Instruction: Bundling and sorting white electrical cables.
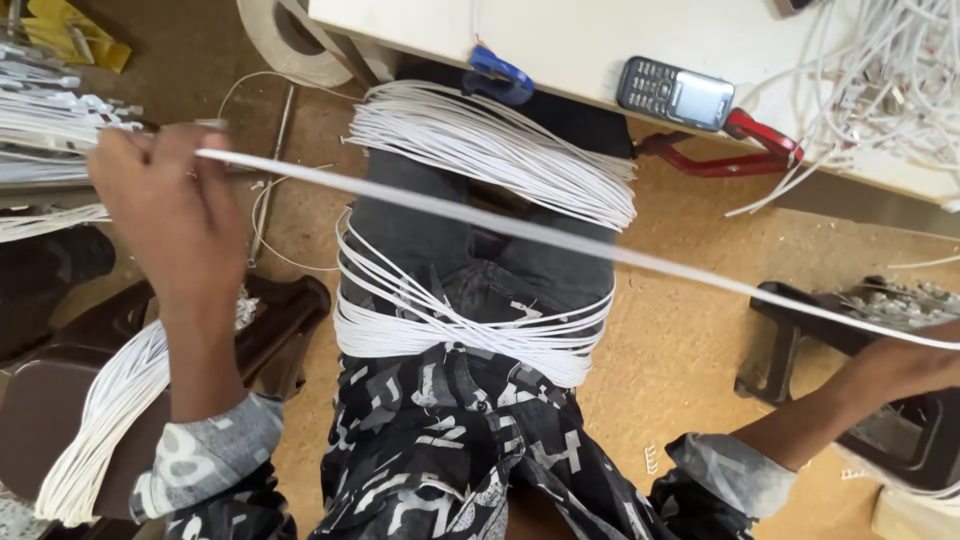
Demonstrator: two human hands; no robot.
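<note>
White wire lies in looped bundles (490, 160) across a seated person's lap, below the edge of a pale counter (560, 40) carrying a dark keypad phone (673, 93) and a tangle of white cables (880, 90). One white strand (520, 230) stretches taut across the lap between both hands: the left hand (170, 215) is closed around its end, while the right hand (915, 365), partly out of view, appears to grip the other end. More white wire (100, 420) drapes over a brown stool (60, 400) at the left; a black stool (880, 420) stands right. Red (740, 150) and blue (497, 72) clamps hold the counter edge.
</note>
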